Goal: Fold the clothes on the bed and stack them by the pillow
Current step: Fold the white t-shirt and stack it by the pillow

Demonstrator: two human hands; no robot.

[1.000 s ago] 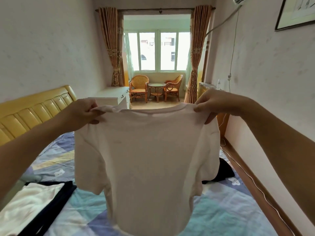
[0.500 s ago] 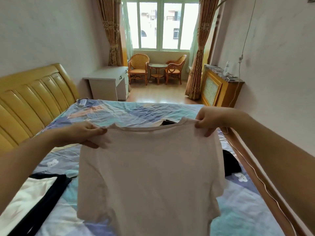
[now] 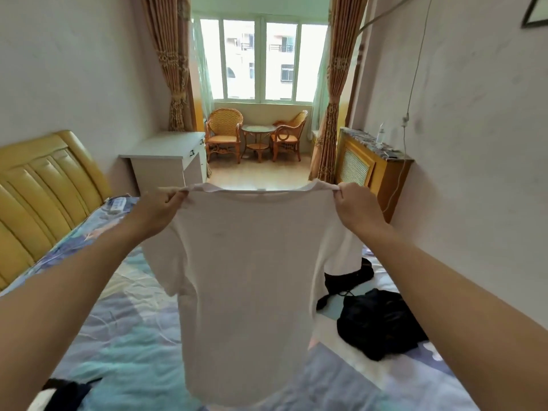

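A white T-shirt hangs spread out in the air over the bed. My left hand pinches its left shoulder and my right hand pinches its right shoulder, both at the same height. Its hem dangles just above the patterned blue bedsheet. A crumpled black garment lies on the bed to the right, and a second dark piece peeks out behind the shirt. At the lower left edge a black and white garment is partly in view. No pillow is visible.
A yellow padded headboard runs along the left. Beyond the bed stand a white desk, a wooden radiator cover on the right wall, and wicker chairs with a small table by the window.
The shirt has been lifted and stretched wider between my hands. The view has shifted, so more of the black clothes on the right show and less of the folded pile at the left.
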